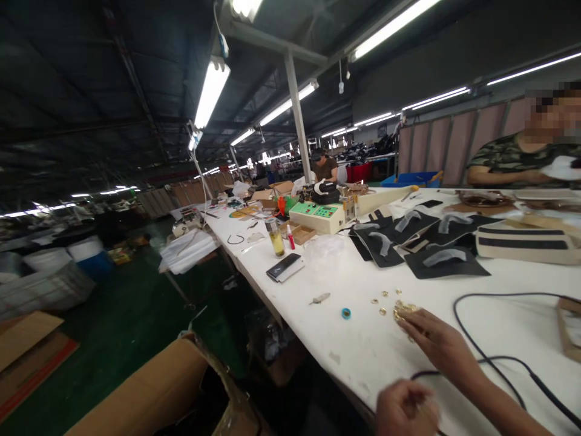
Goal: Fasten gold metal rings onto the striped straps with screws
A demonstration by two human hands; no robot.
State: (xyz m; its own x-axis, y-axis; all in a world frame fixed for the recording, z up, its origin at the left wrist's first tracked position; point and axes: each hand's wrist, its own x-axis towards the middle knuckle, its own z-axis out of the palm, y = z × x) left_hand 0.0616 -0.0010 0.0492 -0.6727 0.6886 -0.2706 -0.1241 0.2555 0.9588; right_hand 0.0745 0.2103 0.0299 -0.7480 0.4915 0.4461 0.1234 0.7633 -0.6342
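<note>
My right hand [438,340] reaches left across the white table [345,351], its fingers pressed together on a small heap of gold metal rings [403,309]. A few loose gold rings [384,297] lie just beyond the heap. At the bottom edge my left hand [405,409] is curled into a fist near the table's front edge, slightly blurred; what it holds is hidden. A black cable [481,354] loops over the table to the right of my right hand.
A blue ring [345,313], a phone [284,267], a glue bottle [275,237], a green-topped machine [318,217] and black fabric pieces [445,261] lie farther along. A seated person [521,160] works at the far right. An open cardboard box [172,387] stands on the floor.
</note>
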